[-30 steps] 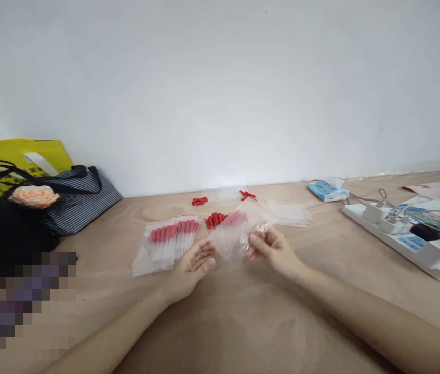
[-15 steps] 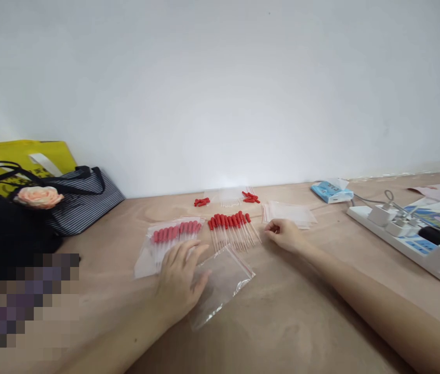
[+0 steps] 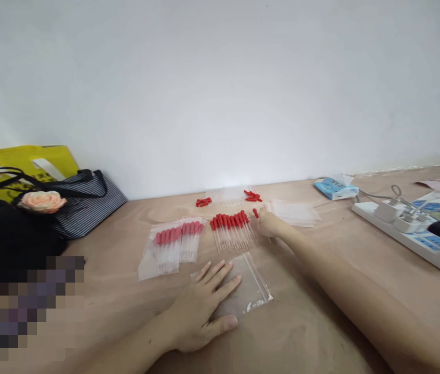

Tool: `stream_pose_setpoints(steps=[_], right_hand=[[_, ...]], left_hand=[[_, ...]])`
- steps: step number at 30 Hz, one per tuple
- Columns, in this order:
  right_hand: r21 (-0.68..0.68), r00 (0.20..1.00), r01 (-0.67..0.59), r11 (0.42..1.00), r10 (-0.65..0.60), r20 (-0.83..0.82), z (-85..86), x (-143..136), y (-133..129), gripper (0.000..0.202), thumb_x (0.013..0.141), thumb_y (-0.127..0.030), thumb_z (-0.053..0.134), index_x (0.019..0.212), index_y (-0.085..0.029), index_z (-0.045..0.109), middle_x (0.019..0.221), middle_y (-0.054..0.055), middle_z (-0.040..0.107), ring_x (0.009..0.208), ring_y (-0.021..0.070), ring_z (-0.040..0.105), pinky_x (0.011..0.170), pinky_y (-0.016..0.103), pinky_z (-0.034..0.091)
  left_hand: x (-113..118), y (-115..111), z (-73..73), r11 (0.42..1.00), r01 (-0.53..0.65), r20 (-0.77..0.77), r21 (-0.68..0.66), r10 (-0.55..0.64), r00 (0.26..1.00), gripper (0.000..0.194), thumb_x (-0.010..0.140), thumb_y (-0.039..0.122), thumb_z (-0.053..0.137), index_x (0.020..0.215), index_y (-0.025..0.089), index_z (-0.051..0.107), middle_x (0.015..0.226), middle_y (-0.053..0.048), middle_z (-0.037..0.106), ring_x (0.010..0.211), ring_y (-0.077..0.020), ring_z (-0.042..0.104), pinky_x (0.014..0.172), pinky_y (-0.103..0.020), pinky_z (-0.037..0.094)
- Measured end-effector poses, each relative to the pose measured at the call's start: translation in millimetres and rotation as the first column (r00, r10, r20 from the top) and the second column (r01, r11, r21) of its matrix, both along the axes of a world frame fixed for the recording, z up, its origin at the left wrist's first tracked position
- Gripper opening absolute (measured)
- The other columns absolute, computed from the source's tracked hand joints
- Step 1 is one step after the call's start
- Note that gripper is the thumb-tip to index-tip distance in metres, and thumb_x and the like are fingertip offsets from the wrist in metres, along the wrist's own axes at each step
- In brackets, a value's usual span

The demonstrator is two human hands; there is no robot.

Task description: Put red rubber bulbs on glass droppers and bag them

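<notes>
My left hand (image 3: 204, 306) lies spread, palm down, over a clear zip bag (image 3: 243, 285) on the table. At the right end of a row of red-topped droppers (image 3: 229, 221), my right hand (image 3: 267, 224) is closed around one dropper, whose red bulb (image 3: 255, 213) shows beside the fingers. Its thin stem is mostly hidden by the hand. Two filled bags (image 3: 169, 249) with several droppers each lie left of the row. Behind my right hand is a stack of flat zip bags (image 3: 295, 213).
Loose red bulbs (image 3: 204, 202) and more (image 3: 253, 196) lie near the wall beside clear stems. A blue tissue pack (image 3: 335, 188) and a white power strip (image 3: 410, 234) are at the right. A striped bag (image 3: 87, 202) and yellow bag (image 3: 58, 156) stand left.
My left hand has moved right and down, flattening onto the clear bag, which has shifted right. My right hand has moved slightly left and taken hold of the rightmost dropper.
</notes>
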State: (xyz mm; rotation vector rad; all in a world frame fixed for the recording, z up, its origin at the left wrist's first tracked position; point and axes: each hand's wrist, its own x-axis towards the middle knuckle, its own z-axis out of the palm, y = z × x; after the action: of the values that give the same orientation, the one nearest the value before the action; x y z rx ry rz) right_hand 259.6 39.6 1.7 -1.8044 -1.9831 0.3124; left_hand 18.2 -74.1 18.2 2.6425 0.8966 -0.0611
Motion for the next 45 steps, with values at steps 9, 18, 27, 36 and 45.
stream_pose_setpoints(steps=[9, 18, 27, 36, 45], right_hand=[[-0.007, 0.383, -0.150, 0.989, 0.052, -0.922, -12.9, 18.9, -72.6, 0.073, 0.077, -0.036, 0.045, 0.129, -0.026, -0.005, 0.059, -0.010, 0.047, 0.040, 0.0099, 0.049, 0.046, 0.030, 0.049], [-0.007, 0.345, -0.041, 0.999, 0.008, -0.939, -31.4, -0.6, -87.5, 0.081, 0.071, -0.047, 0.054, 0.130, -0.026, 0.002, 0.066, -0.007, 0.048, 0.043, 0.0095, 0.054, 0.047, 0.029, 0.051], [0.004, 0.309, -0.052, 0.999, 0.020, -0.951, -27.8, -2.0, -91.6, 0.070, 0.073, -0.051, 0.050, 0.126, -0.025, 0.011, 0.071, -0.005, 0.050, 0.045, 0.0098, 0.054, 0.047, 0.028, 0.050], [-0.047, 0.198, -0.127, 0.991, -0.021, -0.980, -25.6, -2.9, -94.8, 0.049, 0.074, -0.048, 0.050, 0.111, -0.027, 0.026, 0.069, -0.006, 0.052, 0.048, 0.0108, 0.057, 0.053, 0.031, 0.050], [-0.211, 0.365, -0.364, 0.907, -0.069, -0.928, -25.9, 5.4, -110.6, 0.033, 0.058, -0.032, 0.070, 0.082, -0.015, 0.055, 0.062, -0.004, 0.055, 0.053, 0.0064, 0.054, 0.053, 0.021, 0.047]], left_hand=[[0.1, -0.1, -3.8, 1.000, -0.009, 0.075, -0.002, 0.009, 0.997, 0.049, 0.086, 0.045, 0.034, 0.132, 0.031, 0.025, 0.141, -0.003, 0.017, 0.129, -0.0258, 0.014, 0.103, -0.051, 0.012], [-0.7, -1.0, -8.6, 0.989, -0.144, 0.152, -0.040, 0.148, 0.977, 0.044, 0.083, 0.039, 0.042, 0.126, 0.027, 0.038, 0.138, -0.005, 0.029, 0.126, -0.0264, 0.023, 0.101, -0.050, 0.023], [-0.6, 1.2, -11.0, 0.991, -0.129, 0.141, -0.024, 0.131, 0.981, 0.046, 0.082, 0.040, 0.042, 0.126, 0.026, 0.038, 0.137, -0.006, 0.030, 0.126, -0.0265, 0.023, 0.101, -0.049, 0.023], [-5.1, 5.0, -22.2, 0.995, -0.098, 0.222, -0.002, 0.096, 0.970, 0.047, 0.082, 0.042, 0.043, 0.126, 0.027, 0.036, 0.137, -0.005, 0.030, 0.125, -0.0263, 0.024, 0.101, -0.049, 0.022], [-0.1, 3.5, -13.3, 0.993, -0.116, 0.174, -0.015, 0.117, 0.978, 0.050, 0.081, 0.039, 0.043, 0.128, 0.027, 0.031, 0.136, -0.005, 0.031, 0.126, -0.0246, 0.024, 0.102, -0.048, 0.023]])
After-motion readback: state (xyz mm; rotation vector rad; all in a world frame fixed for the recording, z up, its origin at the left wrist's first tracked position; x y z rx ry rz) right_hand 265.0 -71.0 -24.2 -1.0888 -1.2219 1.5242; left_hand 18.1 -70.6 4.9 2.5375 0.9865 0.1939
